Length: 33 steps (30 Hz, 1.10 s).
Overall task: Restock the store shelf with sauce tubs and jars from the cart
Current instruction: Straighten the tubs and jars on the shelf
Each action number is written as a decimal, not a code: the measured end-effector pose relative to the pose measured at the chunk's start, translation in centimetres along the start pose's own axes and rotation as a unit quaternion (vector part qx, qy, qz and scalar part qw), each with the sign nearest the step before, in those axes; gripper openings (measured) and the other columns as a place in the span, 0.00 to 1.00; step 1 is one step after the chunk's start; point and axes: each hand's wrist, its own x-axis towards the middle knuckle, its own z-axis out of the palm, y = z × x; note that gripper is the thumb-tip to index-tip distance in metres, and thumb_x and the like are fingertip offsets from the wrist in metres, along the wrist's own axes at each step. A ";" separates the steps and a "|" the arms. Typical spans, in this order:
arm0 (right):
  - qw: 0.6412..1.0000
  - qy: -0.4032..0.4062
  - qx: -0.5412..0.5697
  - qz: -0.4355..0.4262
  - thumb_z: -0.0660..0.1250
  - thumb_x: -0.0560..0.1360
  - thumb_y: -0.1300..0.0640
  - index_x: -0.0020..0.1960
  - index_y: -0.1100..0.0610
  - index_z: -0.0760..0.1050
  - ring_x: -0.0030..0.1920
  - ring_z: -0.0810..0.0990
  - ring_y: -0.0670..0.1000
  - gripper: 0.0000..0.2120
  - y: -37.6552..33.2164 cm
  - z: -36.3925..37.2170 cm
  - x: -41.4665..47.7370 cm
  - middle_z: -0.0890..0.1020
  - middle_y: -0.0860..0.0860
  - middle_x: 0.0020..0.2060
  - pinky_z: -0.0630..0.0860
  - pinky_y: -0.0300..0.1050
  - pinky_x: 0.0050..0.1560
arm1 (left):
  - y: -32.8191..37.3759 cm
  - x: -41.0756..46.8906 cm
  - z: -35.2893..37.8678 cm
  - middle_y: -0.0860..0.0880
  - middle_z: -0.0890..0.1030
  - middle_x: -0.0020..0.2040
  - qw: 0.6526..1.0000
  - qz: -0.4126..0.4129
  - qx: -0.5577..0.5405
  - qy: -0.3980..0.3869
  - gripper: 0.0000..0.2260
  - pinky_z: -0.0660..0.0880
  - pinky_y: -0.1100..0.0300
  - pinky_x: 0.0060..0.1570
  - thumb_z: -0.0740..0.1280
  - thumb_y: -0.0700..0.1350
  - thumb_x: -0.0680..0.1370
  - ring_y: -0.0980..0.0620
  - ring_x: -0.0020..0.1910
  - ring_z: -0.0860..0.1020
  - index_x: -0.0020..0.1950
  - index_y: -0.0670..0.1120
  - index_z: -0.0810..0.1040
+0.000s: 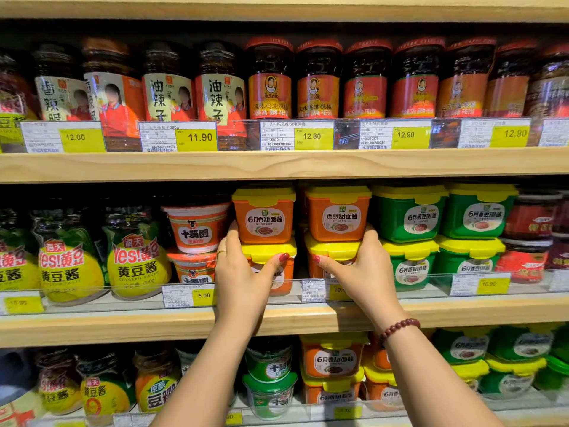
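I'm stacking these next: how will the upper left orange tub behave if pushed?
The upper left orange tub probably slides, not rolls: its sides look squarish. Stacked on the lower tub's yellow lid, it may topple if shoved hard. Its plastic looks stiff, hardly fragile.

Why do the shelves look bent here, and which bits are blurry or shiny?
Head view: the wide lens bows the shelf boards; head view, the orange tubs at centre are sharp while the red-lidded jars toward the right edge smear; head view, the clear price rail carries pale glare.
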 end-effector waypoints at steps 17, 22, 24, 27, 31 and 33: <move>0.980 0.180 0.080 0.003 0.76 0.69 0.52 0.62 0.53 0.71 0.55 0.76 0.48 0.24 2.5 -4.6 -4.0 0.78 0.49 0.54 0.73 0.42 0.57 | 2.7 -4.0 0.6 0.47 0.70 0.63 0.974 0.158 -0.151 0.062 0.30 0.57 0.82 0.59 0.73 0.48 0.68 0.65 0.61 0.63 0.67 0.40 0.70; 0.977 0.210 0.033 0.012 0.75 0.70 0.52 0.63 0.57 0.72 0.56 0.73 0.46 0.25 4.3 -7.2 -3.3 0.74 0.46 0.54 0.69 0.38 0.58 | 5.5 -4.8 3.8 0.52 0.62 0.72 0.980 0.130 -0.145 -0.049 0.37 0.59 0.68 0.63 0.72 0.54 0.70 0.60 0.68 0.62 0.74 0.49 0.59; 0.980 0.199 0.015 0.016 0.76 0.69 0.51 0.66 0.57 0.70 0.58 0.72 0.46 0.29 5.1 -7.7 -2.5 0.73 0.46 0.55 0.68 0.39 0.59 | 6.6 -4.9 4.9 0.50 0.58 0.74 0.984 0.097 -0.132 -0.065 0.39 0.58 0.66 0.62 0.71 0.54 0.70 0.53 0.71 0.60 0.76 0.48 0.55; 0.983 0.182 -0.006 0.018 0.76 0.68 0.48 0.69 0.58 0.67 0.63 0.72 0.50 0.35 6.2 -7.5 -1.3 0.74 0.51 0.60 0.69 0.45 0.63 | 7.6 -4.8 6.5 0.47 0.54 0.75 0.993 0.038 -0.092 -0.057 0.44 0.63 0.58 0.65 0.72 0.57 0.69 0.48 0.72 0.59 0.76 0.46 0.50; 0.986 0.162 -0.035 -0.011 0.75 0.68 0.45 0.71 0.59 0.66 0.66 0.69 0.54 0.38 7.1 -6.8 -0.2 0.74 0.54 0.63 0.69 0.48 0.65 | 8.7 -4.5 8.6 0.41 0.58 0.74 0.999 -0.027 0.011 -0.020 0.49 0.66 0.48 0.66 0.72 0.64 0.65 0.41 0.71 0.62 0.74 0.42 0.52; 0.986 0.159 -0.045 -0.028 0.75 0.68 0.45 0.71 0.59 0.67 0.66 0.68 0.54 0.37 7.5 -6.5 -0.1 0.74 0.53 0.64 0.67 0.46 0.64 | 9.4 -4.4 9.4 0.38 0.62 0.72 0.998 -0.048 0.048 0.007 0.50 0.67 0.46 0.65 0.71 0.66 0.64 0.39 0.69 0.64 0.73 0.40 0.54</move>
